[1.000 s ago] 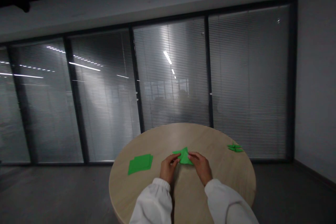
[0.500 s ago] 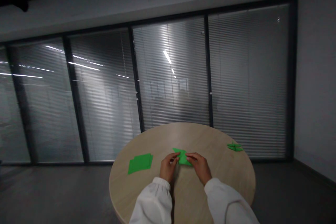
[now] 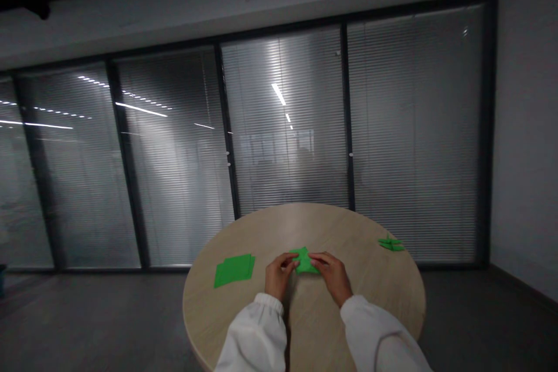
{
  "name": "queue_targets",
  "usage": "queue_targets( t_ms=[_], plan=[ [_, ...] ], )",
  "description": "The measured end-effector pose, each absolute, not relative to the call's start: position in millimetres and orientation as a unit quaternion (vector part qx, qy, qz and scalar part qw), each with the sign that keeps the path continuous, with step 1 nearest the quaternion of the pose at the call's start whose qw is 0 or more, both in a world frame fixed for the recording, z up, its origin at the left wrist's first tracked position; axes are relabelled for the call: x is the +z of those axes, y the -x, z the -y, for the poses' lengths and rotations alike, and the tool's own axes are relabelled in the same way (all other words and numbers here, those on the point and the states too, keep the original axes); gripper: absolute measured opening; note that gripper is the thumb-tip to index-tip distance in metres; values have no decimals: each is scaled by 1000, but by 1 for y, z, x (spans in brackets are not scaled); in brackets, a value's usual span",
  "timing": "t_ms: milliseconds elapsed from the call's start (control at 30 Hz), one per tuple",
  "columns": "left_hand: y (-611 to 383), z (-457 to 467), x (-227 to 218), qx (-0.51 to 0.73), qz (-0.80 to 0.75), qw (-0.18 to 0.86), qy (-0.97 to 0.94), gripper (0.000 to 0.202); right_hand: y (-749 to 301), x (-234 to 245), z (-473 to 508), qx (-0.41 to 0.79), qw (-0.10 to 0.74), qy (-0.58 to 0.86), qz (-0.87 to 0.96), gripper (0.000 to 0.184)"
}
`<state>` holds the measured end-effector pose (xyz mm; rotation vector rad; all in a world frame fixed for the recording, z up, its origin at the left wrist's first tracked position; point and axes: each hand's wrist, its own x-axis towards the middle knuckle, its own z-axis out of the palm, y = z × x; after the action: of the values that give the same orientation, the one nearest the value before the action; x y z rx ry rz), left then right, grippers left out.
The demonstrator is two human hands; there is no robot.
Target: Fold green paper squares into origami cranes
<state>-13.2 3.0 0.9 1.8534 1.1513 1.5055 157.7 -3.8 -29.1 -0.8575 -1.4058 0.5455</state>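
Observation:
A partly folded green paper piece lies on a round light-wood table. My left hand pinches its left side with curled fingers. On the opposite edge, my right hand is closed on the same piece. Both arms are in white sleeves. A stack of flat green paper sheets lies to the left of my hands. A finished folded green paper shape rests near the table's far right rim.
Behind the table runs a wall of glass panels with closed blinds and dark frames. A grey floor surrounds the table. A plain wall stands at the right.
The green paper between my hands has been folded smaller and flatter, its left tip tucked in. Both hands have stayed at the same spot.

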Motion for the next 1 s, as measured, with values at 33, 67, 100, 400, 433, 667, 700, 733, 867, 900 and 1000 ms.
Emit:
queue_targets(
  t_ms=[33, 67, 100, 400, 433, 667, 700, 733, 867, 900, 1000],
  plan=[
    [13, -3, 1, 554, -420, 252, -673, 23, -158, -30, 3, 241, 647, 376, 618, 30],
    [13, -4, 1, 557, -417, 262, -669, 23, -158, -30, 2, 243, 648, 375, 617, 30],
    [13, -4, 1, 559, -413, 274, -665, 24, -159, -31, 2, 245, 649, 373, 616, 30],
    [14, -5, 0, 569, -395, 299, -656, 34, -158, -27, 5, 217, 649, 376, 625, 28],
    [14, -5, 0, 567, -400, 297, -655, 34, -158, -27, 6, 215, 648, 379, 624, 28],
    [12, -5, 2, 566, -401, 323, -644, 32, -158, -22, 9, 220, 648, 388, 618, 30],
    [12, -5, 2, 567, -395, 330, -643, 33, -157, -22, 9, 225, 652, 387, 612, 30],
    [13, -5, 2, 567, -389, 332, -645, 33, -157, -21, 9, 234, 656, 386, 605, 30],
    [15, -4, 1, 568, -390, 274, -671, 33, -158, -21, 6, 288, 675, 374, 567, 32],
    [16, -4, 0, 571, -395, 254, -674, 33, -159, -22, 6, 301, 677, 372, 559, 33],
    [16, -4, 0, 579, -386, 237, -678, 32, -160, -21, 5, 328, 679, 369, 543, 36]
  ],
)
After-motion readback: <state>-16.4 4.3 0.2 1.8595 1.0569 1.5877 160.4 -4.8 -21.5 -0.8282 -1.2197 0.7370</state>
